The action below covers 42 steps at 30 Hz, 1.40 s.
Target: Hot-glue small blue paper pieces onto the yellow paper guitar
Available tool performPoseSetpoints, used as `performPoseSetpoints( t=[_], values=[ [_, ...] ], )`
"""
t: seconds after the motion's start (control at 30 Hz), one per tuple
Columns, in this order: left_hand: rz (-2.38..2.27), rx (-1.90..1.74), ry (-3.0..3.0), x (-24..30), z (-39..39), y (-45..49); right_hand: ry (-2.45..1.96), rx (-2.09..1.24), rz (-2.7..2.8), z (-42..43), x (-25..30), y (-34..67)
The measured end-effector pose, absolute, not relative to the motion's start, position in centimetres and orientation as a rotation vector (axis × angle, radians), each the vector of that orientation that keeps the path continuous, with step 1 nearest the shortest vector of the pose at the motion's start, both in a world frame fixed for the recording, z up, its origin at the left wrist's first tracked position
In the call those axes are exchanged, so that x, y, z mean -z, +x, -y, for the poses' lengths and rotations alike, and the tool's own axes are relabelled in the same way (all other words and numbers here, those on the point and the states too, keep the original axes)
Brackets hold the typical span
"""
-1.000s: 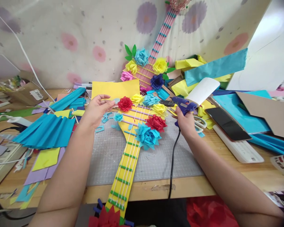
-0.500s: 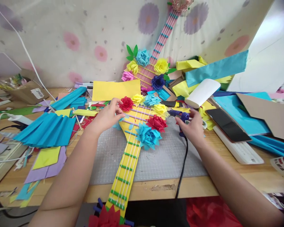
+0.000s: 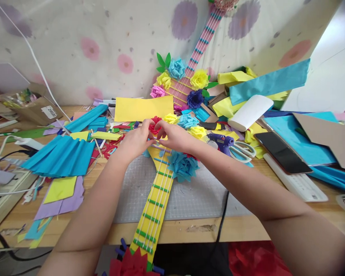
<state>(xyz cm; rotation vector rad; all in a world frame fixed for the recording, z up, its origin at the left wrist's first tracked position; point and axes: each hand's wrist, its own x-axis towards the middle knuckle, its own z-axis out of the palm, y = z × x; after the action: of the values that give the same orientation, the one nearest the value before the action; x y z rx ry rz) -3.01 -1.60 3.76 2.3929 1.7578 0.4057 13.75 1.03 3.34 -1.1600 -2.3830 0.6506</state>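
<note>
A yellow paper guitar (image 3: 153,203) with green frets and white strings lies on the grey cutting mat (image 3: 202,205), its neck towards me. Paper flowers ring its body, among them a red paper flower (image 3: 154,125) at the upper left. My left hand (image 3: 136,141) closes on this flower from the left, fingertips and thumb bent in. From the other side my right hand (image 3: 174,136) also has its fingers curled on it. My right forearm passes above the blue paper flower (image 3: 184,166) and mostly covers another red one. A blue glue gun (image 3: 222,142) lies to the right, out of my hands.
Scissors (image 3: 244,151), a phone (image 3: 282,152) and a white keyboard (image 3: 294,180) are on the right. Blue pleated paper (image 3: 61,156) and scraps cover the left. Behind, a pink paper guitar (image 3: 186,82) leans on the wall. A black cord (image 3: 223,214) hangs over the table edge.
My right hand has left the glue gun and moved left to the red paper flower, beside my left hand. The view has shifted slightly.
</note>
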Motion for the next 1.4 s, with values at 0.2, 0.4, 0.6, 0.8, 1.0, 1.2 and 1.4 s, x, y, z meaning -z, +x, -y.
performPoseSetpoints(
  t=[0.2,0.4,0.6,0.8,1.0,1.2,1.4],
  values=[
    [-1.758,-0.404,2.405,-3.6,1.4,-3.3,-1.205,-0.529,2.436,-1.6,-2.9,12.9],
    [-1.702,-0.47,2.349,-3.6,1.1,-3.5,-1.259,-0.608,2.355,-1.9,-2.4,12.8],
    [-1.645,-0.618,2.247,-3.4,0.7,-4.1,-1.288,-0.692,2.251,-2.1,-2.5,13.1],
    [-1.502,-0.671,2.404,-2.2,0.0,-4.5,-1.42,-0.829,1.948,-2.7,-1.9,13.6],
    [-1.48,-0.454,2.491,-1.1,-0.2,-4.1,-1.468,-0.892,1.832,-3.2,-1.2,13.5],
    [-1.569,-0.468,2.468,-1.3,-0.5,-4.6,-1.498,-0.88,1.853,-2.9,-1.5,13.2],
    [-1.65,-0.436,2.368,-1.8,-0.6,-5.0,-1.546,-0.857,1.879,-3.0,-2.0,12.5]
  ],
)
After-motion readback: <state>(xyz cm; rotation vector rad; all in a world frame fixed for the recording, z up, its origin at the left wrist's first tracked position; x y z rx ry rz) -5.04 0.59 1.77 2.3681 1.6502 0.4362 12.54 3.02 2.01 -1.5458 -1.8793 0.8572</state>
